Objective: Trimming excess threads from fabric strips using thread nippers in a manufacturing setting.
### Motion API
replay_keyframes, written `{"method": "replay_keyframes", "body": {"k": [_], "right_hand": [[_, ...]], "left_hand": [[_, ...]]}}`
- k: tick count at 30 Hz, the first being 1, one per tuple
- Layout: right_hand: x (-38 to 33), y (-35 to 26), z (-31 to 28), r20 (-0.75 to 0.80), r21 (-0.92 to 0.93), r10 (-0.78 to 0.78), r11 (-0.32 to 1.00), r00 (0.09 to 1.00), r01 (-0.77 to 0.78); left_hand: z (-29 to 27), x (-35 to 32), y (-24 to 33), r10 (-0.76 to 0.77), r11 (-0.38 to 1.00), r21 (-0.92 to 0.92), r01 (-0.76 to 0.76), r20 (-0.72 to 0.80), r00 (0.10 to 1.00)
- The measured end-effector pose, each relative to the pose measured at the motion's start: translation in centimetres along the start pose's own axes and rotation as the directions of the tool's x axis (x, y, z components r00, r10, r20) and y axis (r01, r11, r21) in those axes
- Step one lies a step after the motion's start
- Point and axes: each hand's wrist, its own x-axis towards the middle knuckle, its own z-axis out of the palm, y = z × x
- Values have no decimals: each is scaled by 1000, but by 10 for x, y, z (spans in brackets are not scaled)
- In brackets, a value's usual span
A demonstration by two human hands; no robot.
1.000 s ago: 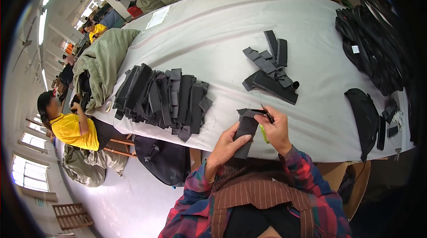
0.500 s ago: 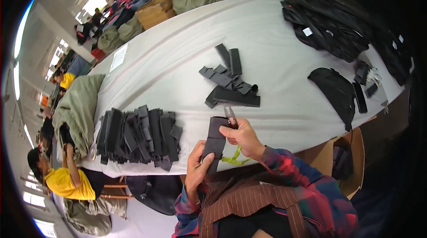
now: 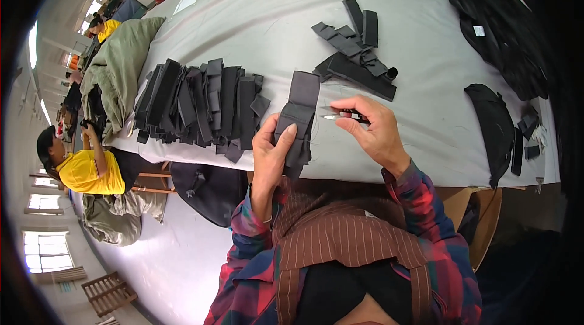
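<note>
The right hand [image 3: 378, 133] has come off the dark fabric strip [image 3: 302, 91] since half a second earlier and now sits apart, just to the strip's right, while the strip's far end, then under the right fingers, stands free. The left hand [image 3: 272, 145] pinches the strip around its middle, thumb on top and fingers beneath, above the near edge of the cloth-covered table [image 3: 267, 27]. The right hand grips small thread snips [image 3: 355, 114] between thumb and fingers, blades slightly parted and pointing left toward the strip without touching it.

The strip appears light and pliable, with enough body for its far flap to hold out straight; it looks neither fragile nor especially slippery. Its nearer part seems folded or layered, so a flat pinch across those layers, clear of the blades, would likely keep them from shifting. Fine threads show along its right edge.

To the left lies a long row of similar strips [image 3: 201, 103]; farther off, a smaller loose heap [image 3: 350, 45]. At right, a curved black piece [image 3: 491, 127] rests on the cloth, with a mound of black goods [image 3: 496, 33] beyond it.
</note>
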Motion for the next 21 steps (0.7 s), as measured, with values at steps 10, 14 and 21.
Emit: {"method": "replay_keyframes", "body": {"k": [10,14,21], "right_hand": [[2,1,12,84,-292,-228,925,970,242],[3,2,10,156,-290,-262,910,952,298],[2,2,7,200,-336,-301,873,932,354]], "left_hand": [[-6,-8,1,-37,999,35,34,85,996],[-9,-9,2,-78,994,85,66,144,986],[-13,-9,2,-123,992,39,118,173,977]]}}
